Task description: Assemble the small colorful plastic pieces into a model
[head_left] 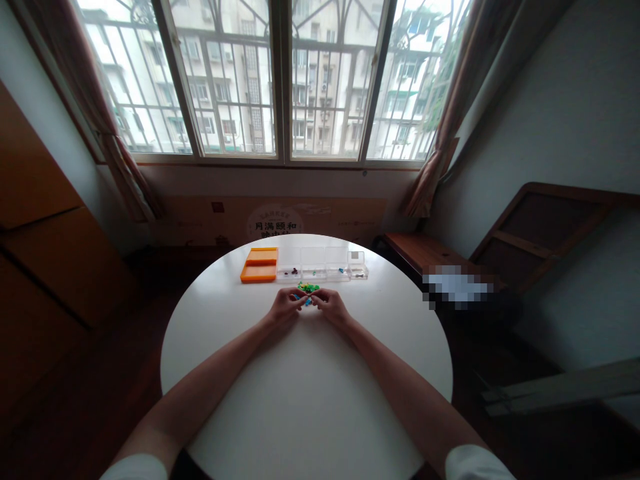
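Note:
My left hand and my right hand meet near the far side of a round white table. Thumb and fingers are pinched on both, the fingertips almost touching. Whatever they hold is too small to make out. Right at the fingertips lies a little heap of green and yellow pieces, with some blue pieces just below, partly covered by the fingers. Beyond the heap stands a row of clear plastic compartments holding a few tiny dark, green and blue pieces.
An open orange box adjoins the clear row on its left. A small clear box ends the row on the right. Behind the table are a printed carton and a barred window. A wooden bench stands at the right.

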`<state>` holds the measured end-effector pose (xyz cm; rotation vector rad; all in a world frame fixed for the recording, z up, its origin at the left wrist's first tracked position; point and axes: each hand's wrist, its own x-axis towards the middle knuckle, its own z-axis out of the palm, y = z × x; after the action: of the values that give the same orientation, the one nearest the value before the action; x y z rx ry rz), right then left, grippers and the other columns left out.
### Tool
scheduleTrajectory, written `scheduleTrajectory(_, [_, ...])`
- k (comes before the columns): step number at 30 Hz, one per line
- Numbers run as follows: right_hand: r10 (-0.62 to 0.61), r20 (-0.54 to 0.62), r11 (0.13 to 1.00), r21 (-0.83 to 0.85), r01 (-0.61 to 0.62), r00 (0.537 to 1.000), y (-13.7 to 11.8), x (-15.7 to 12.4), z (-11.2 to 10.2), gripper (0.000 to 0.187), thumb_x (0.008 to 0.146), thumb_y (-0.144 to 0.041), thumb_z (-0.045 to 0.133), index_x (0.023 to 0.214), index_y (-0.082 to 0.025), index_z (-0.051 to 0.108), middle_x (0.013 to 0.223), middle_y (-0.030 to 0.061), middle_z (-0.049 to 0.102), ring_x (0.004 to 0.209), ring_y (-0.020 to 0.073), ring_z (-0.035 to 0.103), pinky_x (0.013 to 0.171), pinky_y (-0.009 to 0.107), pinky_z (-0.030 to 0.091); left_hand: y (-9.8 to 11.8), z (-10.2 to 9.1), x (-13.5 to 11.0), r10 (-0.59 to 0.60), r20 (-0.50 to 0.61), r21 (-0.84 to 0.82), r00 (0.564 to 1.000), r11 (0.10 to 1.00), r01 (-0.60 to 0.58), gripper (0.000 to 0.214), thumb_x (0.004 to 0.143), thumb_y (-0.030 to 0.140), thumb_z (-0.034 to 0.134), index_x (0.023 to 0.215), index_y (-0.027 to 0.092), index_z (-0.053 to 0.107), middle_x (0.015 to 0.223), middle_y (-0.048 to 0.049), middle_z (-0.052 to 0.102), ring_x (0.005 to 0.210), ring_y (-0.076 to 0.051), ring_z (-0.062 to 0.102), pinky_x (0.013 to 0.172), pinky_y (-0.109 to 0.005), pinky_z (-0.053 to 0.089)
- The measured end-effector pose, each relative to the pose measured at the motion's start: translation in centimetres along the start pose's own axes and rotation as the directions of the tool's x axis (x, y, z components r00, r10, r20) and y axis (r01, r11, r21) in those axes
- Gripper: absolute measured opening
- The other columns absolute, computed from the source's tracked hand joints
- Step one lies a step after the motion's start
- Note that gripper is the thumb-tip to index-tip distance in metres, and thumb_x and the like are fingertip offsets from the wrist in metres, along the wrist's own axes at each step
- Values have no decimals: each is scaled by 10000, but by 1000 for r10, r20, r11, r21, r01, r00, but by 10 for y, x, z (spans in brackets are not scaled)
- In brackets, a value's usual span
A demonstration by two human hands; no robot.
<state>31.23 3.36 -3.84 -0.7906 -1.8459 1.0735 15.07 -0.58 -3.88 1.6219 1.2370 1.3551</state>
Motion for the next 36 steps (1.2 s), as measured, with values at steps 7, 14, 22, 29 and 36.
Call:
scheduleTrajectory(7, [-9,6,1000,-4,9,1000,0,0,0,209,726,-284,561,799,-117,664,619,33,617,541,120,544,490,221,425,1,0,0,-7,17,4,1000,1000,7,330,663,408,656,750,90,657,678,-61,631,500,-99,545,436,-200,453])
scheduleTrajectory(14, [-12,17,1000,-5,12,1000,1,0,0,219,730,-298,562,797,-119,669,621,36,622,544,122,546,497,226,430,-1,-1,-1,6,42,22,999,1000,-7,332,682,410,640,774,92,661,707,-72,646,512,-104,555,439,-194,442])
scheduleTrajectory(22, [-25,35,999,-37,26,999,7,-1,-1,250,731,-310,573,862,-119,669,667,51,642,569,133,561,508,229,434,-3,-1,0,-5,49,29,999,1000,4,356,678,422,641,804,91,671,718,-84,661,513,-110,565,450,-203,453])
scheduleTrajectory(29, [-20,33,998,-58,22,999,6,0,-1,273,731,-318,573,888,-118,674,671,54,649,552,130,553,502,229,428,-6,-1,1,-8,45,18,999,1000,7,356,663,429,652,782,94,667,701,-77,655,510,-114,569,448,-206,444])
scheduleTrajectory(36, [-30,7,996,-78,31,1000,8,0,-1,269,724,-335,581,866,-124,672,682,56,656,537,127,548,499,233,427,-8,0,1,-45,34,59,998,997,43,381,644,460,658,742,92,660,584,-55,625,482,-127,565,420,-202,407])
